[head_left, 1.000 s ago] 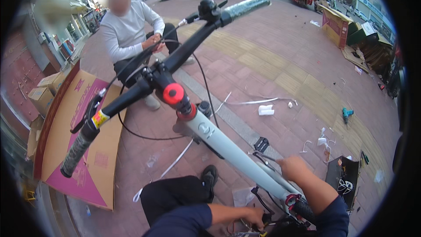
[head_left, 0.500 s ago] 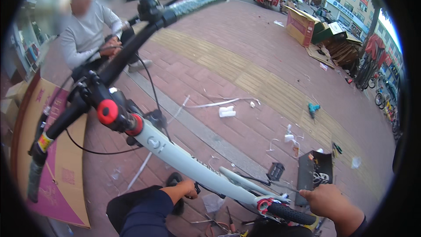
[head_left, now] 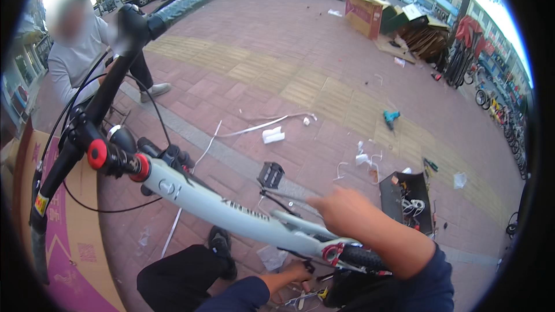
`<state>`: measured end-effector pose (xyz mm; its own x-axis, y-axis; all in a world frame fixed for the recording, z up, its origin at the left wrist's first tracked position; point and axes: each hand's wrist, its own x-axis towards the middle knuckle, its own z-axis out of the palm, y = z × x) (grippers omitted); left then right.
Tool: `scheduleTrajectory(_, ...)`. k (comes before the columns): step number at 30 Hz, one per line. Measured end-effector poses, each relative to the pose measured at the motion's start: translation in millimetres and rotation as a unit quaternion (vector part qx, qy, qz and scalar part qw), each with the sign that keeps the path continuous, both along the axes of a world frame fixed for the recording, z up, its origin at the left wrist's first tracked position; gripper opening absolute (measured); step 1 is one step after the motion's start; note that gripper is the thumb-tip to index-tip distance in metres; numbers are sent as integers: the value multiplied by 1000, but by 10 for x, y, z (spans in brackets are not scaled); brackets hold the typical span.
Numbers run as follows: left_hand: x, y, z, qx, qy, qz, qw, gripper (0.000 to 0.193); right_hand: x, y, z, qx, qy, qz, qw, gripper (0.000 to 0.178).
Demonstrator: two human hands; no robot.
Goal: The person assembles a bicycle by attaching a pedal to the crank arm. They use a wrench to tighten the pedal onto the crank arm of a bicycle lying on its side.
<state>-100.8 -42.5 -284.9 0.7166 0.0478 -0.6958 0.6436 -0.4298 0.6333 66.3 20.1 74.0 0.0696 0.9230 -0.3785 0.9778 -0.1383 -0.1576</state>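
A pale blue-white bicycle frame (head_left: 214,196) leans across in front of me, its black handlebar (head_left: 107,89) at the left. My right hand (head_left: 344,211) reaches over the frame, closed round a thin metal wrench (head_left: 295,198) that points left toward the crank, just below the far black pedal (head_left: 270,174). Whether the wrench's end is seated cannot be made out. Low on the near side, my left hand (head_left: 295,271) is closed on a black pedal, mostly hidden by the fingers. Behind my right forearm the rear tyre (head_left: 361,258) partly shows.
An open tool box (head_left: 425,219) stands right of my right hand; a teal drill (head_left: 391,119) lies farther off. Hand tools (head_left: 300,300) lie by my left hand. White wrapping scraps (head_left: 273,134) litter the paving. A flattened carton (head_left: 81,219) and a seated person (head_left: 78,58) are left.
The crank has turned: the far pedal has swung forward, to the left, with my right hand and wrench following. My left hand has moved back with the near pedal. The view has shifted somewhat.
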Motion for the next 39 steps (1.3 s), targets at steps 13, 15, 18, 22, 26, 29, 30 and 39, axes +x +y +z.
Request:
scheduleTrajectory(13, -1282, 2161, 1506, -6, 71, -54, 996, 59, 804, -717, -1100, -189, -68, -83, 976, 29)
scheduleTrajectory(15, -1154, 1507, 1714, -75, -43, -30, 996, 52, 837, -351, -1629, -154, -35, -116, 981, 29)
scheduleTrajectory(18, -460, 644, 2062, -187, -86, 5, 979, 58, 710, 90, -1926, -90, 35, -91, 991, 30)
scheduleTrajectory(22, -26, -80, -114, -22, 11, -61, 998, 48, 261, 246, -590, 16, 82, -29, 996, 48)
scheduleTrajectory(26, -429, 439, -815, 133, 53, 156, 977, 59, 304, -526, 1042, -64, 3, -34, 997, 47)
scheduleTrajectory(29, -730, 1167, -910, 176, 81, 57, 979, 65, 317, -924, 1299, -189, -78, -86, 975, 50)
scheduleTrajectory(30, -952, 1452, -838, 184, 72, 22, 980, 67, 325, -981, 1276, -212, -93, -89, 969, 51)
scheduleTrajectory(39, -887, 1024, 1701, -106, -8, -22, 994, 78, 707, -32, -1746, -139, 13, -130, 982, 24)
